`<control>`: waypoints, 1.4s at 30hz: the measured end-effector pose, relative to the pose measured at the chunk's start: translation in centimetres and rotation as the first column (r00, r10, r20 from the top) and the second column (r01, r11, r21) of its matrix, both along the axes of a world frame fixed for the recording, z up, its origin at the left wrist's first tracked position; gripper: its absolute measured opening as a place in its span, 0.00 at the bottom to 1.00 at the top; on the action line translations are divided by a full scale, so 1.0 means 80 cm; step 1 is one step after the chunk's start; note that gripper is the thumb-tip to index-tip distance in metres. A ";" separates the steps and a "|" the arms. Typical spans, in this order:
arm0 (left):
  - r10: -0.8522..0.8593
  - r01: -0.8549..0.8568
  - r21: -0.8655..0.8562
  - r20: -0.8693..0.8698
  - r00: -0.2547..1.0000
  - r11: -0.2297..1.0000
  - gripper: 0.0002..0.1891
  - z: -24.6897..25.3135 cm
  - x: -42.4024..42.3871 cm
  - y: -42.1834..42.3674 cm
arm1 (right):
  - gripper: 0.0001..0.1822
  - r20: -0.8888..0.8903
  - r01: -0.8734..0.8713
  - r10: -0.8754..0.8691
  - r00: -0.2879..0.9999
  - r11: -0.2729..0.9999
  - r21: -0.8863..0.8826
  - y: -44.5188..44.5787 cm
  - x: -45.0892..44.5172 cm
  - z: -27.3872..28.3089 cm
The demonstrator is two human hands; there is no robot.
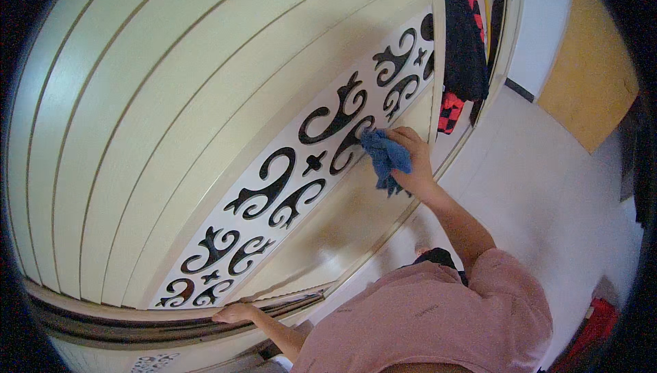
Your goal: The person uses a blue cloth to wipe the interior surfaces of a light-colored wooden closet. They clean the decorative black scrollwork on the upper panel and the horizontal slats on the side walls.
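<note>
A blue cloth (385, 160) is bunched in my right hand (413, 160), which presses it on a cream door panel (339, 229), at the lower edge of a white fretwork strip (303, 160) with dark scroll-shaped openings. Grooved cream boards (169, 90) make up the panel on the other side of the strip. Down at the lower left, my left hand (236, 313) rests on the edge of the door, near the end of the strip. Its fingers are partly hidden, and it appears to grip the edge.
Black and red checked fabric (462, 39) hangs beside the door at the upper right. Pale floor (539, 188) lies to the right, with a tan board or mat (590, 65) farther up. A red object (595, 327) is at the lower right.
</note>
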State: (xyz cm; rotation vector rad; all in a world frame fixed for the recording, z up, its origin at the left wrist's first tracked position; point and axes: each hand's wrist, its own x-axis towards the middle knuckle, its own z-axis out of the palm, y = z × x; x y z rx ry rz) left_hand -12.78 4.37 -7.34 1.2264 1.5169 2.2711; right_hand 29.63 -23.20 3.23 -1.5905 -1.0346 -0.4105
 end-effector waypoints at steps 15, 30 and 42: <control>0.103 -0.100 -0.030 0.136 0.985 0.994 0.29 -0.003 -0.011 0.006 | 0.30 0.338 0.080 -0.083 0.937 0.997 0.024 0.026 -0.024 0.009; 0.100 -0.096 -0.227 0.007 0.995 0.969 0.25 0.029 0.015 -0.019 | 0.21 0.740 0.367 -0.053 0.670 0.891 -0.268 0.029 -0.032 -0.016; 0.041 -0.028 -0.086 0.152 0.987 0.996 0.29 0.003 -0.002 -0.004 | 0.25 0.586 0.086 0.143 0.797 0.934 -0.346 0.031 -0.041 -0.023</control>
